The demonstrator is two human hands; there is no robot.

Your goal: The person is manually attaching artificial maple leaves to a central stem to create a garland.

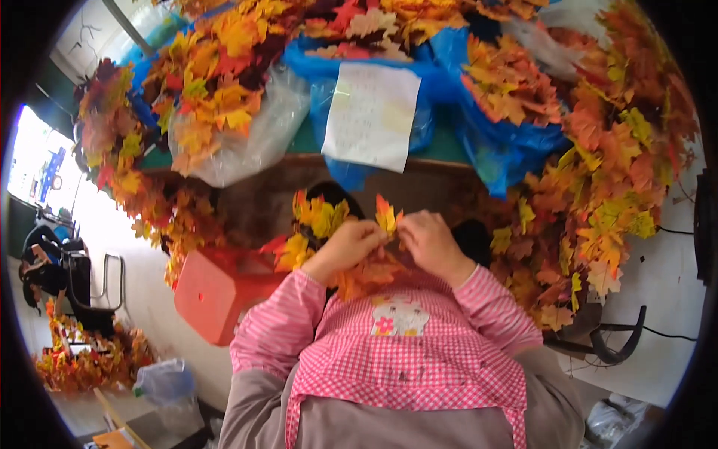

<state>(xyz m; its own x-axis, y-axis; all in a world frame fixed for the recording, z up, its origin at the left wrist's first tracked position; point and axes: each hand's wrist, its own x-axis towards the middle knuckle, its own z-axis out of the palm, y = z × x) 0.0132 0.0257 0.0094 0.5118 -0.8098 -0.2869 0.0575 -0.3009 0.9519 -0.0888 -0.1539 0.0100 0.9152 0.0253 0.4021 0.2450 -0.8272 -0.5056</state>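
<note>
Over my lap, my left hand (350, 245) is closed in a pinch at the base of a small yellow and orange artificial maple leaf (387, 215). My right hand (434, 245) is closed too, its fingertips at the leaf's right edge. Whatever thin stem lies between the fingers is too small to make out. Behind and beside my left hand is a bunch of yellow and red maple leaves (323, 217). Orange-brown leaves (368, 274) hang below both hands, against my pink checked apron (419, 359).
Ahead, a green table (441, 135) bears piles of maple leaves, blue plastic bags (497, 150), a clear bag (258, 142) and a written paper sheet (374, 112). Leaf garlands (598, 202) hang at both sides. A red plastic stool (217, 295) stands left. Another person (48, 269) is far left.
</note>
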